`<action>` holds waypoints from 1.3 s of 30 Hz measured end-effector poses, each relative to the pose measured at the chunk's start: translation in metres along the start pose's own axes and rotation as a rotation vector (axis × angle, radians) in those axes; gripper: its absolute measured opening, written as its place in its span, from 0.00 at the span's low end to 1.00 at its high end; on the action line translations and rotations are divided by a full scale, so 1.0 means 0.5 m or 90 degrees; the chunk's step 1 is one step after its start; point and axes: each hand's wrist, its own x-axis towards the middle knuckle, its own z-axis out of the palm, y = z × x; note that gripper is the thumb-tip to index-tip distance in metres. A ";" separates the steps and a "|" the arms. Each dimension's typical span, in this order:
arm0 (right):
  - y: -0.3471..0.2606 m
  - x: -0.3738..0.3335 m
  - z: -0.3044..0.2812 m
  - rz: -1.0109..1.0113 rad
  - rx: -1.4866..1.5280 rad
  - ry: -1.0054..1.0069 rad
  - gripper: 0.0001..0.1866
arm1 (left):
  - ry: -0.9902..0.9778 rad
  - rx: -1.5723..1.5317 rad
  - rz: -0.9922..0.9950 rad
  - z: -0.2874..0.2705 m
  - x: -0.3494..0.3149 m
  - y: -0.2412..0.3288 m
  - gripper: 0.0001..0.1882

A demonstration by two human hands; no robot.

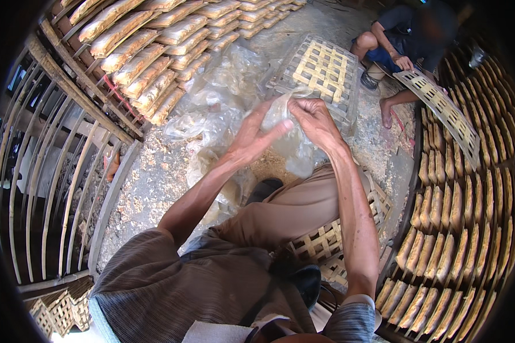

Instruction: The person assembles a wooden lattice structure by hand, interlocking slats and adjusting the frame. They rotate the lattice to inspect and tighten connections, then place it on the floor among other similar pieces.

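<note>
In front of my knees, both my hands work on a clear, cloudy plastic bag (297, 150) that hangs down in soft folds. My right hand (317, 119) is closed, pinching the bag's upper edge between thumb and bent fingers. On the other side my left hand (256, 136) has the plastic between its outstretched, slightly blurred thumb and its fingers, which are partly hidden behind it. Just beyond and left of my hands lies a loose heap of similar clear plastic bags (220, 86) on the crumb-strewn floor.
A woven bamboo tray (320, 71) lies ahead. Wrapped, pale-brown slabs (154, 63) fill a rack at upper left; more rows (440, 251) line the right. A person (409, 37) at upper right holds a lattice panel (443, 108). Slatted bamboo frames (46, 171) stand left.
</note>
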 end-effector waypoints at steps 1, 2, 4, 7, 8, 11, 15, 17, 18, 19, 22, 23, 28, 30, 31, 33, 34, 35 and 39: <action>-0.003 0.001 0.002 0.037 -0.008 -0.019 0.23 | -0.054 -0.121 -0.042 0.003 -0.008 0.016 0.33; -0.006 -0.002 0.001 0.045 -0.018 -0.007 0.23 | -0.058 -0.134 -0.071 0.004 -0.006 0.004 0.30; -0.020 -0.004 -0.004 0.055 -0.035 0.013 0.22 | -0.062 -0.156 -0.127 0.000 0.011 -0.034 0.24; -0.008 -0.004 -0.067 0.017 -0.218 0.073 0.21 | 0.054 -0.139 -0.046 -0.048 0.036 -0.085 0.18; -0.007 -0.007 -0.092 0.042 -0.241 0.091 0.22 | 0.071 -0.097 -0.100 -0.082 0.047 -0.102 0.17; -0.022 -0.022 -0.169 0.088 -0.283 0.135 0.24 | 0.158 -0.127 -0.156 -0.152 0.088 -0.132 0.14; -0.015 -0.033 -0.232 0.011 -0.235 0.170 0.20 | 0.214 -0.414 -0.108 -0.184 0.150 -0.151 0.09; -0.007 -0.033 -0.242 -0.044 -0.217 0.185 0.18 | 0.186 -0.345 -0.095 -0.201 0.163 -0.153 0.07; 0.007 -0.034 -0.247 -0.066 -0.224 0.191 0.17 | 0.172 -0.312 -0.092 -0.208 0.164 -0.158 0.07; 0.017 -0.035 -0.257 -0.087 -0.230 0.198 0.16 | 0.118 0.041 0.039 -0.222 0.171 -0.166 0.11; 0.013 -0.038 -0.292 -0.071 -0.195 0.260 0.14 | -0.080 -0.292 -0.203 -0.265 0.185 -0.166 0.16; 0.008 -0.036 -0.298 -0.067 -0.182 0.281 0.14 | -0.169 -0.436 -0.139 -0.266 0.193 -0.185 0.20; -0.019 -0.044 -0.291 -0.071 -0.159 0.257 0.16 | 0.064 -0.162 -0.131 -0.153 0.171 -0.148 0.31; -0.035 -0.072 -0.294 -0.060 -0.192 0.273 0.16 | 0.044 0.162 -0.071 -0.093 0.146 -0.141 0.33; -0.041 -0.081 -0.295 -0.071 -0.210 0.277 0.17 | 0.041 0.156 -0.026 -0.097 0.151 -0.178 0.30; -0.036 -0.112 -0.314 -0.036 -0.236 0.277 0.17 | 0.001 0.125 -0.079 -0.113 0.146 -0.238 0.22; -0.017 -0.136 -0.334 0.008 -0.241 0.273 0.17 | -0.023 0.108 -0.103 -0.120 0.150 -0.249 0.18; 0.003 -0.155 -0.348 0.052 -0.244 0.270 0.17 | -0.040 0.121 -0.054 -0.131 0.163 -0.259 0.15; 0.114 -0.188 -0.345 0.170 -0.170 0.197 0.17 | -0.044 0.237 -0.043 -0.213 0.242 -0.212 0.13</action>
